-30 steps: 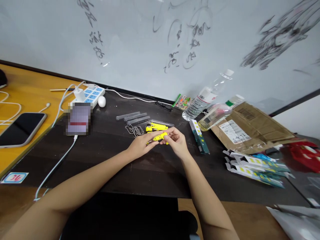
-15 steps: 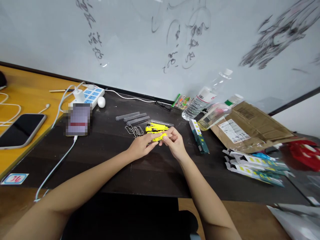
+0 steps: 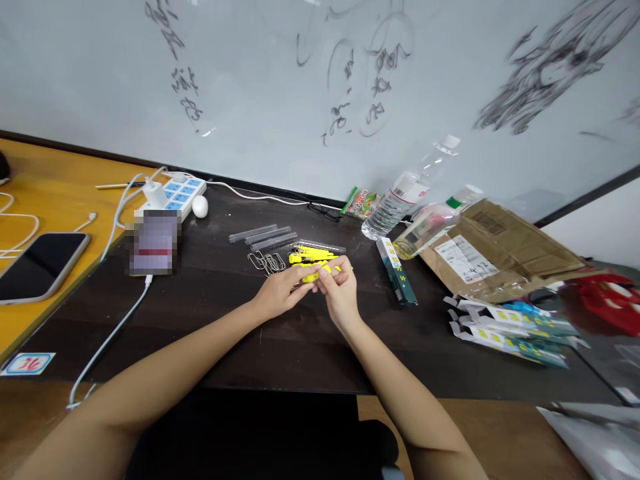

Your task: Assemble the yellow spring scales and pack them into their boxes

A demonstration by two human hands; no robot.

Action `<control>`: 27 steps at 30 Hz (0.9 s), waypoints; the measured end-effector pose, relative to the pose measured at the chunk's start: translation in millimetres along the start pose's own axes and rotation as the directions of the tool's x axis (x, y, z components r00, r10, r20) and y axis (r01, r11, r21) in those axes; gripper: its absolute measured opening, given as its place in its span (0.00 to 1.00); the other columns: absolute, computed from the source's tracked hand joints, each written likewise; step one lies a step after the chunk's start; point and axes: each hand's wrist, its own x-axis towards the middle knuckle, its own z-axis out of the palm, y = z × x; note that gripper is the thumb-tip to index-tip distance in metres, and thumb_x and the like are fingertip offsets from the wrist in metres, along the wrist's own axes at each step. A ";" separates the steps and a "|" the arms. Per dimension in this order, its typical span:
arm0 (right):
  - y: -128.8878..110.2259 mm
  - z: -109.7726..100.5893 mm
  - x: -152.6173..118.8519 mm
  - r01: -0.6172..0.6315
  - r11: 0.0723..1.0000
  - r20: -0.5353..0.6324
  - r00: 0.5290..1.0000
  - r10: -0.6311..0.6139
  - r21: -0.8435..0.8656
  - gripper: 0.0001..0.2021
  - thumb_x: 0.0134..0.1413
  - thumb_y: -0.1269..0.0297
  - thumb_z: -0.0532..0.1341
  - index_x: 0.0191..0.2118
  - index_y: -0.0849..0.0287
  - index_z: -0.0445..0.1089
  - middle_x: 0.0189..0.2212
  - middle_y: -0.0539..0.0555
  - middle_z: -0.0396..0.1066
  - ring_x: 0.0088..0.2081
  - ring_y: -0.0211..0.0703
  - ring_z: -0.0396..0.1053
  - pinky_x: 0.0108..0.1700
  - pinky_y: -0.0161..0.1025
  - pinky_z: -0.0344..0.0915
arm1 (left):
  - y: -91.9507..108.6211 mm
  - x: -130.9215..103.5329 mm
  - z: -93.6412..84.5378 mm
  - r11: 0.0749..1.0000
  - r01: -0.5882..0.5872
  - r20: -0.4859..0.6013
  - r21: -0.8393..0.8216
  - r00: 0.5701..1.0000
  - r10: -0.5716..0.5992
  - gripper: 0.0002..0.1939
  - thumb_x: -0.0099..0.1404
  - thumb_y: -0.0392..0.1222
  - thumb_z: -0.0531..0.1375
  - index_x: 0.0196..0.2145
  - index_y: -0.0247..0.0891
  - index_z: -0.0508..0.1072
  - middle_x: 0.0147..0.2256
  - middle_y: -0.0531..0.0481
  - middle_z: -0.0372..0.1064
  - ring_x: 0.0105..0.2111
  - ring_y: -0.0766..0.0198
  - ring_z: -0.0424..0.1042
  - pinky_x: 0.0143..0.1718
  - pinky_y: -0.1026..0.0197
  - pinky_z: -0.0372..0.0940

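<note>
Over the dark table, my left hand (image 3: pixel 280 292) is closed on one end of a yellow box cutter (image 3: pixel 311 275). My right hand (image 3: pixel 341 293) pinches the other end, thumb on top, and the fingers hide much of it. Just beyond my hands lie several more yellow box cutters (image 3: pixel 311 255), close together. To their left is a small heap of wire paper clips (image 3: pixel 267 264). Behind these, several clear plastic strip-like cases (image 3: pixel 273 241) rest flat on the table.
A narrow green-and-white box (image 3: pixel 397 272) lies to the right, before two plastic bottles (image 3: pixel 400 203). Farther right are a cardboard parcel (image 3: pixel 500 250) and several opened boxes (image 3: pixel 510 333). A charging phone (image 3: pixel 155 243), a power strip (image 3: pixel 185 193) and cables occupy the left.
My right hand has shifted slightly left, its thumb now farther along the yellow box cutter. My left hand keeps its hold. The whole view has moved a little.
</note>
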 end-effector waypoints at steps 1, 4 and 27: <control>0.2 -2.0 0.2 0.000 1.000 0.039 0.999 0.000 0.007 0.16 0.48 0.56 0.66 0.35 0.53 0.59 0.16 0.39 0.59 0.17 0.31 0.57 0.23 0.32 0.61 | -0.8 0.1 -0.9 1.000 0.000 -0.005 -0.008 1.000 0.000 0.21 0.68 0.38 0.53 0.58 0.41 0.60 0.48 0.45 0.71 0.47 0.62 0.73 0.47 0.58 0.68; -0.7 -9.7 2.3 0.003 1.000 0.143 0.990 -0.006 0.018 0.13 0.52 0.56 0.64 0.39 0.54 0.62 0.16 0.40 0.60 0.18 0.33 0.58 0.26 0.35 0.64 | -2.4 0.5 -3.2 1.000 -0.014 -0.032 -0.023 0.999 0.013 0.21 0.67 0.38 0.54 0.58 0.41 0.60 0.48 0.44 0.71 0.47 0.62 0.73 0.47 0.59 0.69; -6.0 -12.1 6.6 -0.008 0.998 0.127 0.992 0.015 -0.054 0.12 0.51 0.55 0.65 0.33 0.56 0.64 0.08 0.36 0.56 0.11 0.29 0.51 0.25 0.35 0.66 | -2.1 -0.1 -3.4 1.000 -0.018 -0.006 0.006 1.000 0.018 0.20 0.68 0.38 0.54 0.57 0.41 0.61 0.48 0.45 0.72 0.46 0.63 0.73 0.46 0.59 0.69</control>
